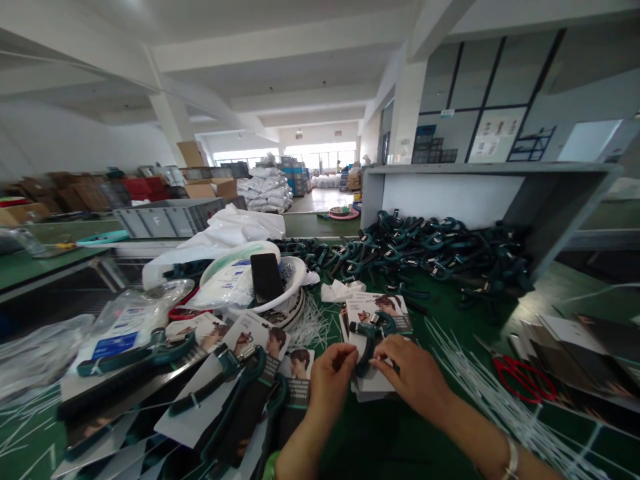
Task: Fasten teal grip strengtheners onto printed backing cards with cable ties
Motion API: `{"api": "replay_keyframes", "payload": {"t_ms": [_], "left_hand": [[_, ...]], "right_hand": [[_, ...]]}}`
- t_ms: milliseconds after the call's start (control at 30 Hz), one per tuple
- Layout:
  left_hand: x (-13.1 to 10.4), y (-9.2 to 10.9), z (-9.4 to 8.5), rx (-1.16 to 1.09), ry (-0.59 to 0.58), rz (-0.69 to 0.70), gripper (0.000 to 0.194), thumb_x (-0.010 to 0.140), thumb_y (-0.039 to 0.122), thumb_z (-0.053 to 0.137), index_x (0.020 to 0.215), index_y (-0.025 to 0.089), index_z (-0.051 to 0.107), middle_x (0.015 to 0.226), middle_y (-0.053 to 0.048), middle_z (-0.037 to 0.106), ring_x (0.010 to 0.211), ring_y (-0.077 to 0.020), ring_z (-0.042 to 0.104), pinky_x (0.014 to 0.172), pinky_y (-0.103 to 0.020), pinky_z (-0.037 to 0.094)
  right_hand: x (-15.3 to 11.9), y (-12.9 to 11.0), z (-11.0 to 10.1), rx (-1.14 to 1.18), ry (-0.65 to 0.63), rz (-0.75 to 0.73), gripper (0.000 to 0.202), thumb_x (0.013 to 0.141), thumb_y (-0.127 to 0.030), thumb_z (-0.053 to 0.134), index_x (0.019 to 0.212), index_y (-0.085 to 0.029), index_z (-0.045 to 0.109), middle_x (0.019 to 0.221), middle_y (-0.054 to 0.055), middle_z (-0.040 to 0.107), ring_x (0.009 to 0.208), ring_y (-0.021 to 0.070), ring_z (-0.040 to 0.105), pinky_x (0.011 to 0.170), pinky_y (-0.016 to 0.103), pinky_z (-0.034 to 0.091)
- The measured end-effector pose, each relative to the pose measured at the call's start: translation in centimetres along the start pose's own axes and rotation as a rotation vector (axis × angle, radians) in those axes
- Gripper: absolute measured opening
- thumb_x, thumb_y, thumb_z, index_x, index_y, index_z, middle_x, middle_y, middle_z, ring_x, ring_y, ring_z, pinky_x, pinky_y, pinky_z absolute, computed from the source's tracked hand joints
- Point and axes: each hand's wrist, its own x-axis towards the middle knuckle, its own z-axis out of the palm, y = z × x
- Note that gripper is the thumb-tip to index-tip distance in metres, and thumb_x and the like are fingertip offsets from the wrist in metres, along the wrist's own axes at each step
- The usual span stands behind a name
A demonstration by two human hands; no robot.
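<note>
My left hand (334, 375) and my right hand (407, 373) are close together over a teal C-shaped hand tool with a curved handle (367, 347). The tool lies on a small stack of printed cards (377, 385). Left thumb and fingertips are pinched together at the handle's left side. On its right, the right fingers are curled and pinched. What either pinch holds is too small to make out. Several carded teal tools (243, 367) lie to the left, with thin ties around their handles. Loose white cable ties (463, 373) are spread to the right.
A grey bin (565, 227) on its side spills a heap of teal tools (425, 243) behind my hands. Red-handled scissors (525, 379) and more cards (575, 353) lie right. A phone (267, 279) rests on a white basin (295, 287) at left, beside plastic bags (135, 320).
</note>
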Motion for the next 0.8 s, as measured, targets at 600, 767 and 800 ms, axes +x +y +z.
{"api": "replay_keyframes", "payload": {"t_ms": [600,767,800], "left_hand": [[0.8,0.6,0.0,0.455,-0.081,0.483,0.022,0.084,0.018,0.05,0.095,0.019,0.069,0.091,-0.006,0.069,0.083,-0.0136,0.064,0.076,-0.024,0.051],[0.8,1.8,-0.2,0.655,-0.128,0.454,0.024,0.086,0.022,0.048,0.099,0.023,0.068,0.086,-0.005,0.068,0.076,-0.0136,0.064,0.069,-0.022,0.05],[0.8,1.9,-0.2,0.683,-0.133,0.448,0.025,0.086,0.022,0.047,0.099,0.024,0.068,0.085,-0.004,0.068,0.076,-0.0137,0.063,0.068,-0.022,0.05]], "right_hand": [[-0.4,0.8,2.9,0.104,0.282,0.042,0.023,0.089,-0.032,0.045,0.089,-0.02,0.065,0.086,0.004,0.068,0.08,0.0183,0.062,0.071,0.03,0.047],[-0.6,0.7,2.9,0.096,0.322,0.014,0.023,0.089,-0.031,0.045,0.088,-0.019,0.065,0.083,0.005,0.068,0.078,0.0179,0.062,0.069,0.029,0.047],[-0.6,0.7,2.9,0.096,0.329,0.01,0.023,0.089,-0.031,0.045,0.088,-0.019,0.065,0.082,0.005,0.068,0.078,0.0178,0.062,0.069,0.029,0.047]]}}
